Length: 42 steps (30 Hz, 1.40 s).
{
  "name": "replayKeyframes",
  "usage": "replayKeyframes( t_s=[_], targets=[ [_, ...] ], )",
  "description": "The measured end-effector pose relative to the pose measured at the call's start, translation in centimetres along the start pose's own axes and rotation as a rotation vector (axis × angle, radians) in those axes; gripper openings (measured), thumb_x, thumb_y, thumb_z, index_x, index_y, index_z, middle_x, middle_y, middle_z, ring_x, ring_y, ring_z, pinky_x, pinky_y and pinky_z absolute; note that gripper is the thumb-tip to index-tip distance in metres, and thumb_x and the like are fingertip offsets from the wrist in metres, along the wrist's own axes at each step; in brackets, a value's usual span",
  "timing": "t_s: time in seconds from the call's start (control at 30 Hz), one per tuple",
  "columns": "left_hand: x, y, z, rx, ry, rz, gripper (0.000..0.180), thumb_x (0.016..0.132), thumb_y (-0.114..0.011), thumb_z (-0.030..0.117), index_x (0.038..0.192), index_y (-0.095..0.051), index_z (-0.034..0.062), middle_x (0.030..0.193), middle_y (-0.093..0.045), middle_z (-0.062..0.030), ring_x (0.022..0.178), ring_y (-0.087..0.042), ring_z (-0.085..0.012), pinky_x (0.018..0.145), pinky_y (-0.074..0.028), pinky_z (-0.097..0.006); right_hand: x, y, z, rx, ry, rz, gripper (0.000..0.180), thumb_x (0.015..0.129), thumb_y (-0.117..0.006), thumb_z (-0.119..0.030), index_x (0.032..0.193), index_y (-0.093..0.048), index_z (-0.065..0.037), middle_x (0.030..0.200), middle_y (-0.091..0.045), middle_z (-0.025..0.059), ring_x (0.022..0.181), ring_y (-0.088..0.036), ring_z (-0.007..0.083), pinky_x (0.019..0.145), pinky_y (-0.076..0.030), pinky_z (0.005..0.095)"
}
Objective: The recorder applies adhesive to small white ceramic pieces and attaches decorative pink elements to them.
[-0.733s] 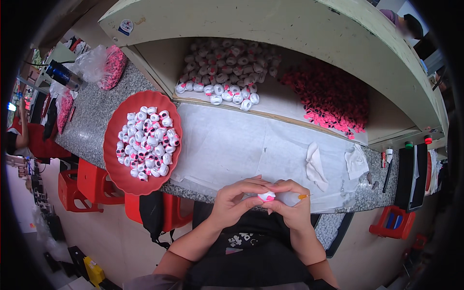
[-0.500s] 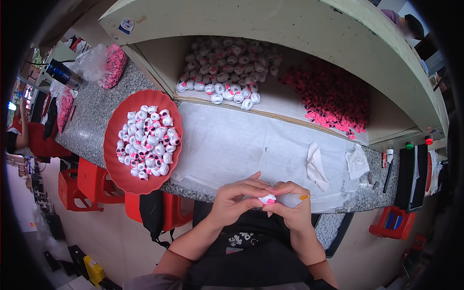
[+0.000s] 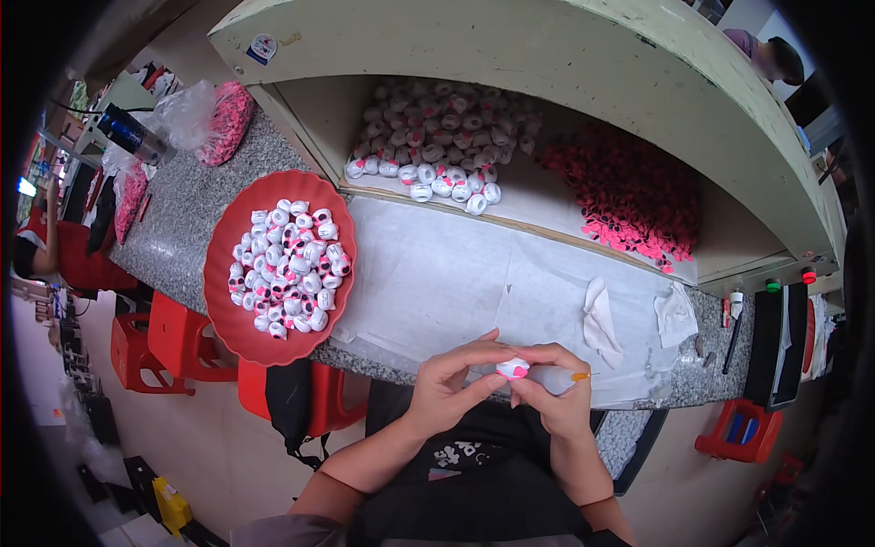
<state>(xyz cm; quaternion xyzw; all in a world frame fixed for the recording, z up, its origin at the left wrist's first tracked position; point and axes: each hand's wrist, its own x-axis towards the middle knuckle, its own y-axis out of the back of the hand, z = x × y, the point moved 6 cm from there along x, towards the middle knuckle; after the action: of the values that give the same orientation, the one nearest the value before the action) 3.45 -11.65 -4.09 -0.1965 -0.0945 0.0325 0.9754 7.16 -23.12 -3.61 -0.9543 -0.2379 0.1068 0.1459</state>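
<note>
Between the fingertips of both hands, in front of my body at the table's near edge, is a small round white piece [image 3: 512, 368] with a pink patch. My left hand [image 3: 453, 381] pinches it from the left, thumb below and fingers above. My right hand [image 3: 558, 401] has its thumb and fingertips at the piece's right side. Tucked in that same hand is a translucent squeeze bottle [image 3: 550, 377] with an orange needle tip pointing right. The fingers hide part of the bottle and of the piece.
A red scalloped bowl [image 3: 219, 301] of similar pieces stands left. A pale shelf unit [image 3: 510, 36] holds piled white pieces [image 3: 447, 137] and pink parts [image 3: 638, 219]. White sheeting [image 3: 419, 273] covers the tabletop, with crumpled cloths [image 3: 600, 319] on the right. Red stools [image 3: 187, 337] stand below.
The white piece has turned in my fingers, showing more of its white top and its pink patch toward the right. My hands stay close together; the whole view has shifted slightly.
</note>
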Motion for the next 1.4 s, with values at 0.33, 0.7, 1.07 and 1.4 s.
replayKeyframes(
  t_s=[0.33,0.7,1.07,1.4],
  targets=[
    [0.1,0.0,-0.1,-0.052,-0.007,0.009,0.024,0.072,-0.055,-0.002,0.096,-0.054,-0.0003,0.097,-0.055,-0.0120,0.095,-0.050,-0.0210,0.098,-0.019,-0.043,0.2,-0.1,0.3,0.086,-0.027,-0.013,0.028,0.064,-0.061,0.009,0.091,-0.054,0.005,0.079,-0.056,0.0113,0.060,-0.053,0.0126,0.049,-0.045,0.0212],
    [-0.4,0.4,1.3,-0.012,-0.104,-0.010,0.020,0.074,-0.055,0.004,0.093,-0.056,0.0005,0.094,-0.055,-0.0128,0.092,-0.050,-0.0227,0.095,-0.022,-0.044,0.1,-1.5,0.3,0.225,0.101,-0.039,0.024,0.063,-0.064,0.007,0.084,-0.054,0.003,0.079,-0.055,0.0153,0.058,-0.053,0.0159,0.044,-0.044,0.0230],
    [-0.2,13.9,14.1,1.670,-0.230,0.630,0.030,0.074,-0.051,0.002,0.104,-0.050,0.0001,0.106,-0.050,-0.0163,0.101,-0.045,-0.0293,0.086,-0.034,-0.037,2.2,0.7,0.6,-0.089,0.005,-0.114,0.040,0.066,-0.054,0.007,0.105,-0.046,0.003,0.077,-0.054,0.0111,0.059,-0.049,0.0103,0.046,-0.041,0.0199],
    [22.8,-5.2,-4.3,1.092,-0.709,-0.076,0.043,0.075,-0.050,0.029,0.113,-0.044,0.0090,0.117,-0.041,-0.0144,0.108,-0.038,-0.0319,0.090,-0.031,-0.037,-1.8,5.1,-0.1,-0.104,0.045,0.116,0.034,0.073,-0.054,-0.001,0.105,-0.043,0.001,0.077,-0.051,0.0062,0.062,-0.046,0.0106,0.054,-0.038,0.0184]
  ],
)
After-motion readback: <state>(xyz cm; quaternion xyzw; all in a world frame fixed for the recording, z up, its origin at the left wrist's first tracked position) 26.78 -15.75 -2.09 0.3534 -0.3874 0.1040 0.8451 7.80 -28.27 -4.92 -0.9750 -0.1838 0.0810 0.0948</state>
